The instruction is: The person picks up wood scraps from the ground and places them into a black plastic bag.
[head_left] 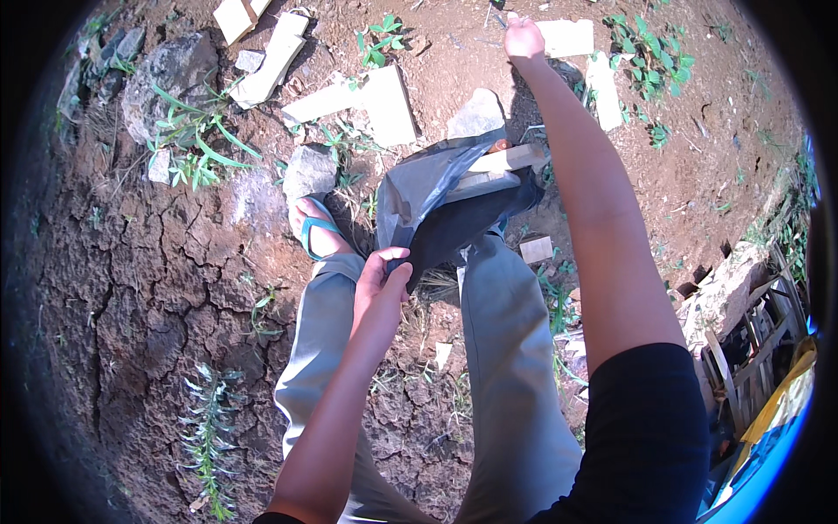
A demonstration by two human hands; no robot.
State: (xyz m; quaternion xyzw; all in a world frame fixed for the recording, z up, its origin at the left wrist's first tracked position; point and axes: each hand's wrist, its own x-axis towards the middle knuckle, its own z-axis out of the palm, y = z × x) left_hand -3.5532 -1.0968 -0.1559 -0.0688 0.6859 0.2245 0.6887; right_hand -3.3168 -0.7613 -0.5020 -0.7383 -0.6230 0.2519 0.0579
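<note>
My left hand [382, 275] pinches the edge of a black plastic bag [419, 183], which hangs open between my knees. Pale wood offcuts [506, 160] stick out of the bag's mouth, and a small orange-brown thing [499, 146] shows beside them. Stretched far forward, my right hand [525, 41] is closed, low over the soil. A thin greyish bit shows at its fingers, too small to name. Just right of that hand lies a flat pale wood block [567, 38], with another wood piece [603, 92] below it.
More wood offcuts [388, 105] lie ahead on the dirt, some at the upper left [272, 61]. Rocks [170, 87] and a stone [310, 170] sit near my sandalled foot [319, 229]. Weeds [650, 52] grow around. A slatted wooden heap [759, 349] stands at right.
</note>
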